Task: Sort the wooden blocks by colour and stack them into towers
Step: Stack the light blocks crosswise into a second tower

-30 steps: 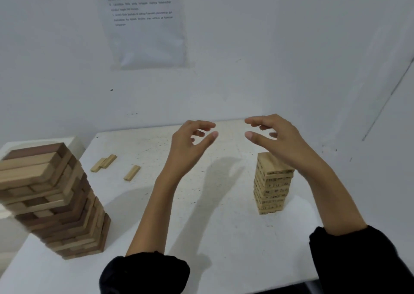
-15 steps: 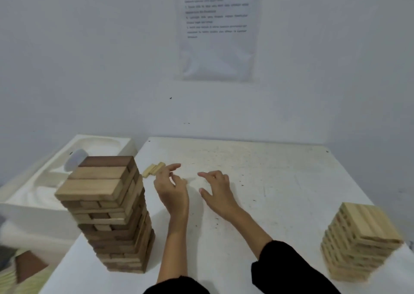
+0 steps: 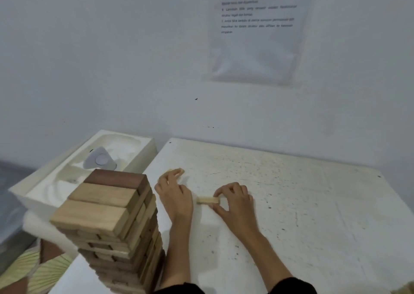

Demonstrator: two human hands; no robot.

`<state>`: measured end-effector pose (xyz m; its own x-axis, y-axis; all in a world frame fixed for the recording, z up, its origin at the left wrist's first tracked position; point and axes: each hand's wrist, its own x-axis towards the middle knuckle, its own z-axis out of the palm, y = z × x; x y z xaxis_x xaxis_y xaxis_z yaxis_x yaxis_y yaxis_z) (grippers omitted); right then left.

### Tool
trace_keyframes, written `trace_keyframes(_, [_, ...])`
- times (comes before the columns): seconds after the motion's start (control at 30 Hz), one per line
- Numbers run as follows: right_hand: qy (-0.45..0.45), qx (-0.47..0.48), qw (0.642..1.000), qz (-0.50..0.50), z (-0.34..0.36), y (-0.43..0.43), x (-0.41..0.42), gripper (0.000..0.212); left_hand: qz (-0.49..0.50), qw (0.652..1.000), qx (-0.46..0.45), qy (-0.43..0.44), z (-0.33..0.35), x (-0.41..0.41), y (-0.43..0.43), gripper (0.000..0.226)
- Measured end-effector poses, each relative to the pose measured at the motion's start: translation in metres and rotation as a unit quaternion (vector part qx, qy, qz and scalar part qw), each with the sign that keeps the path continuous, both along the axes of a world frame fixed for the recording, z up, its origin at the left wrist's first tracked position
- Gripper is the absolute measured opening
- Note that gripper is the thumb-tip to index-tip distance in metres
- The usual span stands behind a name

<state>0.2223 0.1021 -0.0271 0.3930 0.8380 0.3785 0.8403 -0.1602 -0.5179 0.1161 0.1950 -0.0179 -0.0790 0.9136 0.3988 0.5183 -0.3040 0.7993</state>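
Our right hand (image 3: 235, 202) pinches a block (image 3: 208, 200) jutting left of the grip. Our left hand (image 3: 174, 195) covers a pair (image 3: 177, 172), hold unclear. We should lift level, avoiding the tower (image 3: 107, 215) further left.

Plain white painted wall (image 3: 112, 58) behind, a few small dark specks on it. 1 printed paper sheet in a clear plastic sleeve (image 3: 255, 54) is stuck to the wall upper right, text too blurred to read. White worktop (image 3: 313, 215) butts against the wall, scuffed and speckled with dark marks. Left of it is a white moulded foam tray (image 3: 134, 143) with a grey rounded-triangle piece (image 3: 100, 160) inside. Lower left: green leaf-patterned fabric (image 3: 26, 267), with a grey surface (image 3: 9, 181) above it. Light is soft and even.
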Motion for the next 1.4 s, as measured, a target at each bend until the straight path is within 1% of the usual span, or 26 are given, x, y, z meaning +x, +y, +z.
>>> trace_keyframes(0.1, [0.05, 0.041, 0.997, -0.029, -0.004, -0.006, 0.008, 0.022, -0.013, 0.989, -0.028, 0.143, -0.007, -0.001, 0.009, 0.053])
trace_keyframes(0.17, [0.065, 0.044, 0.997, -0.028, -0.006, -0.008, 0.01, 0.023, -0.014, 0.975, -0.033, 0.219, -0.011, 0.001, 0.013, 0.052])
trace_keyframes(0.23, [0.058, 0.038, 0.997, -0.019, -0.007, -0.007, 0.009, 0.023, -0.019, 0.962, -0.045, 0.268, -0.013, 0.002, 0.015, 0.047])
trace_keyframes(0.27, [0.058, 0.035, 0.998, -0.017, -0.007, -0.007, 0.009, 0.023, -0.019, 0.961, -0.046, 0.272, -0.013, 0.002, 0.015, 0.044])
trace_keyframes(0.3, [0.063, 0.034, 0.997, -0.016, -0.007, -0.007, 0.009, 0.023, -0.02, 0.965, -0.039, 0.259, -0.013, 0.001, 0.017, 0.039])
trace_keyframes(0.4, [0.09, 0.043, 0.995, -0.019, -0.006, -0.008, 0.01, 0.022, -0.022, 0.985, 0.0, 0.17, -0.011, 0.0, 0.019, 0.024])
trace_keyframes(0.43, [0.099, 0.048, 0.994, -0.018, -0.005, -0.008, 0.009, 0.022, -0.024, 0.988, 0.011, 0.152, -0.01, 0.0, 0.02, 0.02])
trace_keyframes(0.5, [0.116, 0.06, 0.991, -0.019, -0.003, -0.009, 0.009, 0.023, -0.015, 0.987, 0.02, 0.156, -0.009, 0.0, 0.019, 0.015])
trace_keyframes(0.6, [0.132, 0.075, 0.988, -0.038, -0.001, -0.016, 0.007, 0.024, 0.008, 0.983, -0.01, 0.182, -0.009, 0.001, 0.016, 0.018])
trace_keyframes(0.7, [0.147, 0.091, 0.984, -0.05, -0.002, -0.032, 0.006, 0.026, -0.002, 0.982, -0.021, 0.189, -0.008, -0.002, 0.016, 0.022])
trace_keyframes(0.83, [0.19, 0.107, 0.975, -0.053, -0.003, -0.06, 0.003, 0.029, -0.026, 0.979, -0.036, 0.199, -0.005, -0.002, 0.013, 0.023])
trace_keyframes(0.9, [0.199, 0.119, 0.971, -0.058, -0.002, -0.075, 0.002, 0.028, -0.06, 0.982, -0.027, 0.176, -0.006, 0.002, 0.009, 0.022])
trace_keyframes(1.0, [0.203, 0.132, 0.967, -0.076, -0.002, -0.094, 0.001, 0.02, -0.131, 0.985, -0.027, 0.108, -0.006, 0.011, -0.003, 0.02])
trace_keyframes(1.07, [0.201, 0.134, 0.966, -0.09, -0.003, -0.106, 0.001, 0.027, -0.179, 0.98, -0.025, 0.089, -0.004, 0.017, -0.016, 0.017])
trace_keyframes(1.13, [0.198, 0.135, 0.965, -0.105, -0.003, -0.117, 0.002, 0.033, -0.221, 0.971, -0.021, 0.087, -0.002, 0.024, -0.033, 0.016])
trace_keyframes(1.23, [0.197, 0.143, 0.961, -0.133, -0.001, -0.133, 0.002, 0.031, -0.28, 0.957, -0.018, 0.07, -0.001, 0.027, -0.074, 0.013])
trace_keyframes(1.4, [0.19, 0.167, 0.949, -0.189, 0.0, -0.152, -0.002, 0.021, -0.405, 0.909, 0.019, 0.099, -0.001, 0.013, -0.128, 0.016])
